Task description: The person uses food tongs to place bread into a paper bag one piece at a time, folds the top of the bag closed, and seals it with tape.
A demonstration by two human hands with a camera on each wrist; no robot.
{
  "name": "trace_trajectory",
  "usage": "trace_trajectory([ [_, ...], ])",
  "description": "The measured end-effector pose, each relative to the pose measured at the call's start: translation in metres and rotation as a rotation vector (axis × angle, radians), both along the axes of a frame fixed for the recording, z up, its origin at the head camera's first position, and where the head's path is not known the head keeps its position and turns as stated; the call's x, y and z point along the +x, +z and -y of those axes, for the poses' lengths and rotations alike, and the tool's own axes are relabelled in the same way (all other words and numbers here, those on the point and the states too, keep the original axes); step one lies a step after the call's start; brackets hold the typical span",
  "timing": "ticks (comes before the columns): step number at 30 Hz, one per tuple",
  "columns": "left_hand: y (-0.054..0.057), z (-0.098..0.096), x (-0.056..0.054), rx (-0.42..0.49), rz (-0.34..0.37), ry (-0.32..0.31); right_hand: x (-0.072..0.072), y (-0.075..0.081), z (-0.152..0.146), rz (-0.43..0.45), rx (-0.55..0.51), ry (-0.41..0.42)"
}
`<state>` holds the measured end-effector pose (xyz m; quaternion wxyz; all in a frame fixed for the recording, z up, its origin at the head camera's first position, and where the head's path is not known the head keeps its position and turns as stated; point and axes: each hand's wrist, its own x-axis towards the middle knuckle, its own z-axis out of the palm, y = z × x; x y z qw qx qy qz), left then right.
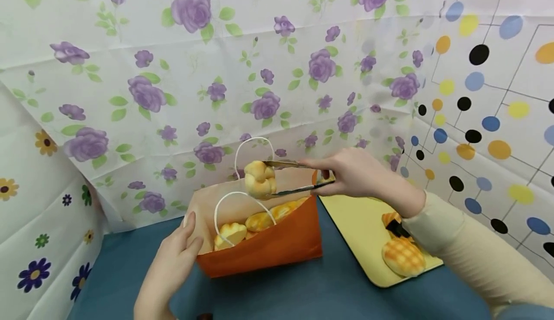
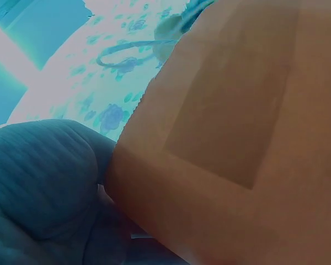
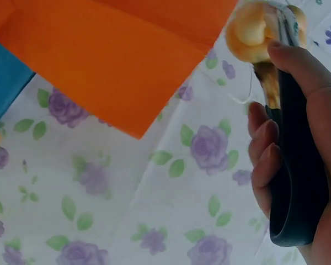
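Observation:
My right hand [image 1: 350, 171] grips tongs [image 3: 300, 160] with dark handles. Between the tongs' tips is a knotted bread roll [image 1: 259, 179], held above the opening of an orange paper bag [image 1: 268, 243]. White loop handles [image 1: 255, 139] rise from the bag, one of them just behind the roll. Several breads show inside, among them a pale ridged bun [image 1: 230, 235] and a longer glazed bread [image 1: 259, 221]. At the bag's left edge my left hand [image 1: 173, 257] holds the rim, fingers on the outer side and thumb near the front corner.
A yellow tray [image 1: 346, 224] lies right of the bag on the blue table [image 1: 277, 296]. On its near end sit a crosshatched bun [image 1: 403, 256] and another bread with a dark band [image 1: 395, 226], partly behind my right forearm. Flower-patterned sheets [image 1: 233, 70] hang behind.

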<state>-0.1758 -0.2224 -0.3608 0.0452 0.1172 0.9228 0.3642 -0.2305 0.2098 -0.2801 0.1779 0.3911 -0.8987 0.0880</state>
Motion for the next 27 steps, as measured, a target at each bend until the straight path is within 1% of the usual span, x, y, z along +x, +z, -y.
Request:
trace_trajectory([
  [2,-0.001,-0.001,0.000,0.012,0.016,0.003,-0.007,0.007,0.007,0.035,0.026,0.001],
  [5,-0.002,-0.002,0.000,0.023,0.049,0.018,-0.015,0.008,0.015,0.065,0.043,0.010],
  [7,-0.004,-0.001,0.001,0.031,0.073,0.027,-0.018,0.005,0.018,0.083,0.053,0.017],
  [12,-0.006,-0.002,0.003,0.034,0.090,0.047,-0.021,-0.008,0.023,0.122,0.064,0.012],
  [16,-0.006,-0.002,0.003,0.033,0.090,0.045,-0.023,-0.009,0.022,0.134,0.050,-0.013],
  [21,-0.006,-0.002,0.003,0.029,0.071,0.038,-0.027,0.000,0.015,0.196,0.044,-0.012],
  [24,-0.005,-0.002,0.003,0.031,0.045,0.036,-0.029,0.008,0.007,0.241,0.051,-0.039],
  [27,-0.003,-0.002,0.003,0.033,0.025,0.029,-0.029,0.018,0.000,0.265,0.055,-0.074],
])
